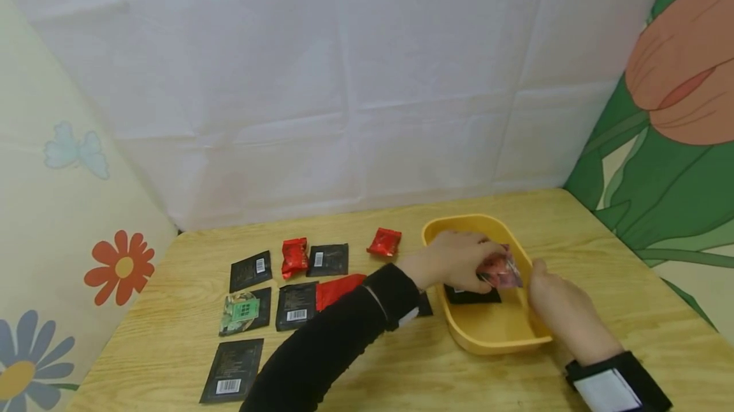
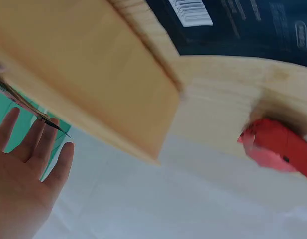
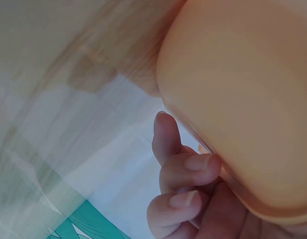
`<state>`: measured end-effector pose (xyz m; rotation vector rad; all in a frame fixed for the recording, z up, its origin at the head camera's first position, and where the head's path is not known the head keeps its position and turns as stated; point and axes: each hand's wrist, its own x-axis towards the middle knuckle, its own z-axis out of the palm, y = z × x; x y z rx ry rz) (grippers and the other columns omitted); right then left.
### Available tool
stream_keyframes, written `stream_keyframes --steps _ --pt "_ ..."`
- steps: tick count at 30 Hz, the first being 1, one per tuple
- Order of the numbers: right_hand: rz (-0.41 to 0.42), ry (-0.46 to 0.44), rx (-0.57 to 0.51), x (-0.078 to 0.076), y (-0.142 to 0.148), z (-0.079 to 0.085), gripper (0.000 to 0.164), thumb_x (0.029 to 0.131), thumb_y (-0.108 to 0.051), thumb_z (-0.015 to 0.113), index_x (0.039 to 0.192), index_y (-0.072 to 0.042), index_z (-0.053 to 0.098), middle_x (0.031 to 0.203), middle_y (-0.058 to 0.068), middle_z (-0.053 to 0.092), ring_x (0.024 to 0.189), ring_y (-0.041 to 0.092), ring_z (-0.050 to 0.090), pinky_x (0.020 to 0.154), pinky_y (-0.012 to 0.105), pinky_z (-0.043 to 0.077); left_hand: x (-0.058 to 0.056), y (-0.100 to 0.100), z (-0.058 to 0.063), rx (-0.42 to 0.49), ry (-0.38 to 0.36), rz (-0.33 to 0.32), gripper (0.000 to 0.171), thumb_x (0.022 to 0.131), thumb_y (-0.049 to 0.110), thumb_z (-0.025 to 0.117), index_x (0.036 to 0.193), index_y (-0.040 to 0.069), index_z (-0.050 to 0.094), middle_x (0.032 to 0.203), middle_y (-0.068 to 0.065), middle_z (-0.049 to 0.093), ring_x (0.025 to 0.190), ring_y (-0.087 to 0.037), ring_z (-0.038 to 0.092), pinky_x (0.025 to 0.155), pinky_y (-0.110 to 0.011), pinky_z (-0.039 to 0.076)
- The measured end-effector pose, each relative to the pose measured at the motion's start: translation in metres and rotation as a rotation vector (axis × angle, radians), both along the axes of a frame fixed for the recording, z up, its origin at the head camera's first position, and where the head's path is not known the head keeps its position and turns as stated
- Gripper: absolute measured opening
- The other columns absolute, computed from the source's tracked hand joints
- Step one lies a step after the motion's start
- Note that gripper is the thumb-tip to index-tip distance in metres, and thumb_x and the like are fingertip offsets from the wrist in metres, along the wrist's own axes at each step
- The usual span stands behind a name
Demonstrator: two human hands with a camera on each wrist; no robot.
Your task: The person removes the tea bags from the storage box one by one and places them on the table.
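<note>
My left hand (image 1: 455, 256) reaches over a yellow plastic basket (image 1: 487, 330) and holds a pinkish, shiny small packet (image 1: 507, 273) above it. In the left wrist view, only a dark thin edge of that packet shows beside the fingers (image 2: 44, 142), near the basket's wall (image 2: 93, 64); the thumb is hidden. My right hand (image 1: 564, 310) grips the basket's right rim. From the right wrist view, its curled fingers (image 3: 180, 201) hold the basket edge, against the outer wall (image 3: 238, 99). Inside the basket lies a black sachet (image 1: 473, 297), partly covered by the left hand.
Left of the basket, several black sachets (image 1: 232, 370) lie on the wooden table (image 1: 143, 335), one with a green label (image 1: 243, 312). Red packets (image 1: 295, 258) lie among them, another (image 1: 385, 242) near the back. A white cloth wall (image 1: 344, 81) stands behind.
</note>
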<state>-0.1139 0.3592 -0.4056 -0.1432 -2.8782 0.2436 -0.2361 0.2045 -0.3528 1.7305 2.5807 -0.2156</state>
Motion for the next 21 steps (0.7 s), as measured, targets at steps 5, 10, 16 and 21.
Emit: stream_keyframes --steps 5,10,16,21 --pt "-0.011 -0.007 0.002 0.001 0.0 0.003 0.013 0.09 0.015 0.039 0.101 0.021 0.038 0.059 0.019 0.052 0.051 0.034 0.057 0.043 0.05 0.047 0.003 -0.016 0.011 0.047 -0.004 -0.055 0.074 0.089 0.057 0.065 0.153 0.035 0.035 0.149 0.01 0.042 0.132 -0.007 0.042 0.107 -0.025 0.035" --pt "-0.014 0.007 0.007 0.003 0.001 0.004 0.012 0.089 0.015 0.038 0.1 0.021 0.038 0.059 0.019 0.051 0.05 0.034 0.057 0.043 0.05 0.047 0.003 -0.035 0.015 0.104 -0.006 -0.09 0.073 0.091 0.055 0.064 0.154 0.031 0.036 0.15 0.008 0.041 0.135 -0.011 0.039 0.112 -0.029 0.031" --pt "-0.012 0.04 0.016 0.003 0.001 0.0 0.012 0.088 0.015 0.039 0.099 0.02 0.038 0.055 0.016 0.049 0.048 0.034 0.056 0.042 0.05 0.046 0.007 -0.065 0.019 0.141 -0.007 -0.091 0.073 0.091 0.056 0.063 0.154 0.032 0.034 0.153 0.007 0.038 0.139 -0.013 0.037 0.113 -0.034 0.032" --pt "-0.009 0.007 0.019 0.003 0.0 -0.001 0.024 0.084 0.016 0.046 0.105 0.023 0.037 0.055 0.014 0.048 0.047 0.029 0.053 0.042 0.048 0.046 0.007 -0.106 0.026 0.216 -0.015 -0.084 0.075 0.09 0.054 0.067 0.154 0.028 0.037 0.155 0.003 0.038 0.138 -0.018 0.039 0.112 -0.039 0.034"
